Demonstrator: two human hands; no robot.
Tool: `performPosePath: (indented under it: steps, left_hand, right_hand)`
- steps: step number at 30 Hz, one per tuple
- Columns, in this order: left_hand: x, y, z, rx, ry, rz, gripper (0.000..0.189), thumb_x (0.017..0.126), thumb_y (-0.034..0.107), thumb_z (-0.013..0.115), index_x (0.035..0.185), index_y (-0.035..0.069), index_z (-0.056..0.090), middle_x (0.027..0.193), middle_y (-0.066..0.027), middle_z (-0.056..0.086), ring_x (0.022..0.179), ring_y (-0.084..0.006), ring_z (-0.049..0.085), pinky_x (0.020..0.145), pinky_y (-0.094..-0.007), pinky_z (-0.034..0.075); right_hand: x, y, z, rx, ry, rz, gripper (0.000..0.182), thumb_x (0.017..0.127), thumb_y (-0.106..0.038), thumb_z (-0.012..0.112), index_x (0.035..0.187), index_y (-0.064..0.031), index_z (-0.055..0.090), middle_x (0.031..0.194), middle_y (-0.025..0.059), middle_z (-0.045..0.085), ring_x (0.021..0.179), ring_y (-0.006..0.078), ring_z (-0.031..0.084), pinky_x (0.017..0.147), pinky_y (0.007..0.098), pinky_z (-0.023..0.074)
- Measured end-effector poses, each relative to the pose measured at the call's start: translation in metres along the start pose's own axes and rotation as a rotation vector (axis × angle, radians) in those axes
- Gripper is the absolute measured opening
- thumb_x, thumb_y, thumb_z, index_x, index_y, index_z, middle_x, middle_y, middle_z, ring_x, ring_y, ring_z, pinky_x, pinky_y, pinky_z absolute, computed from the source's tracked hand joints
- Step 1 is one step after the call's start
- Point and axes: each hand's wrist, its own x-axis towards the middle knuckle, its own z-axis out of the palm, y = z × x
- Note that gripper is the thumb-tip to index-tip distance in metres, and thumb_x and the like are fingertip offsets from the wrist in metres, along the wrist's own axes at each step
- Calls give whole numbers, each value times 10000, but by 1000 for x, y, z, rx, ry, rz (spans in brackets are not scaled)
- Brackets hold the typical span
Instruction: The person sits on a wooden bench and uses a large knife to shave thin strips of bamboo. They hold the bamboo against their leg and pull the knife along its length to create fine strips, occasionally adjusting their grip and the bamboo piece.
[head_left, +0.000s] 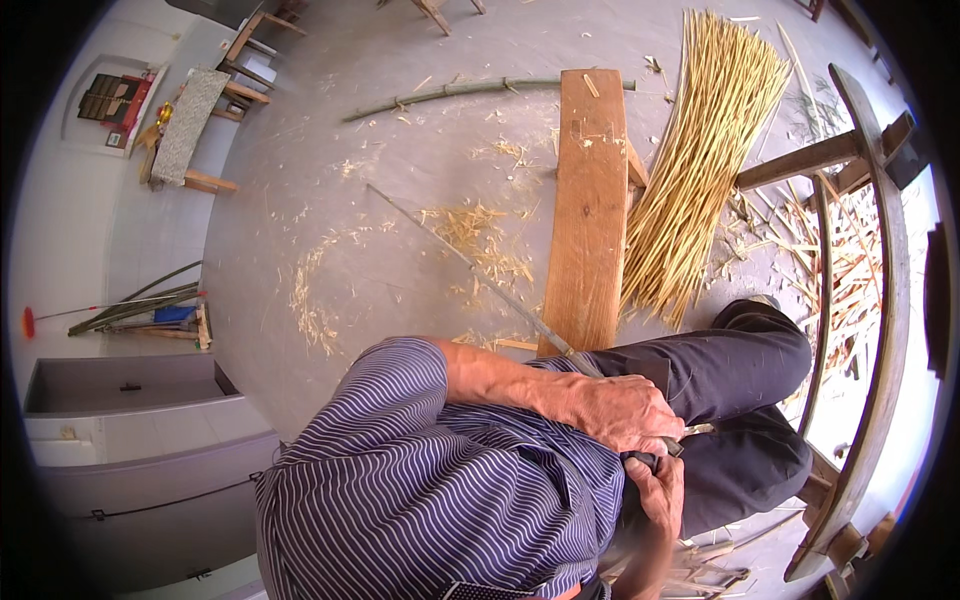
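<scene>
My left hand (630, 414) is closed around the thick end of a long, thin bamboo pole (480, 276), which slants under the forearm and away across the floor. Close against it, my right hand (660, 487) grips a dark handle (643, 459), its thumb pressed near the pole's end. A small bright metal edge (699, 429), perhaps a blade, shows just past my left fingers. Both hands are over my lap, in front of my striped shirt; the fingers hide most of the tool and where it meets the pole.
A wooden bench (589, 217) stands beside my thigh. A thick bundle of split bamboo strips (701, 150) lies beyond it. Another green bamboo pole (450, 91) and shavings (480, 232) are on the floor. A wooden frame (885, 285) rises past my knees. Poles lean at the wall (142, 311).
</scene>
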Motion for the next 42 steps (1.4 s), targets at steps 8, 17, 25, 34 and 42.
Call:
performPosePath:
  steps: [8,17,25,34,42]
  left_hand:
    - [8,-9,5,43,-221,17,257,964,229,597,1117,23,599,884,-165,624,737,-353,657,612,-456,529]
    - [24,-6,-1,69,-241,13,254,918,157,670,1107,-9,640,992,-125,701,829,-313,700,674,-381,578]
    - [38,-16,1,-16,-323,20,260,941,212,647,1083,-5,652,961,-157,687,847,-337,697,733,-391,571]
    - [43,-15,4,-187,-391,-223,241,937,156,637,1086,-34,626,877,-145,654,749,-338,670,630,-391,531]
    - [44,-18,1,-175,-406,-220,282,928,159,647,1084,-74,626,938,-177,691,788,-343,702,660,-372,567]
  right_hand:
    - [-24,10,-5,620,502,-251,399,818,-313,751,892,68,656,696,137,671,592,202,642,555,330,533]
    - [-51,35,6,1325,216,-500,287,881,-154,651,1073,58,636,681,266,623,519,318,599,494,415,522]
    - [-47,-7,-24,819,339,-356,310,866,-147,704,1069,83,651,759,158,697,626,203,666,584,338,545]
    - [-21,-6,-27,563,199,-202,104,893,-67,722,936,26,707,695,81,703,571,117,662,535,249,534]
    - [-10,-4,-30,557,151,-282,139,880,-37,726,995,38,707,743,99,727,627,140,703,580,258,580]
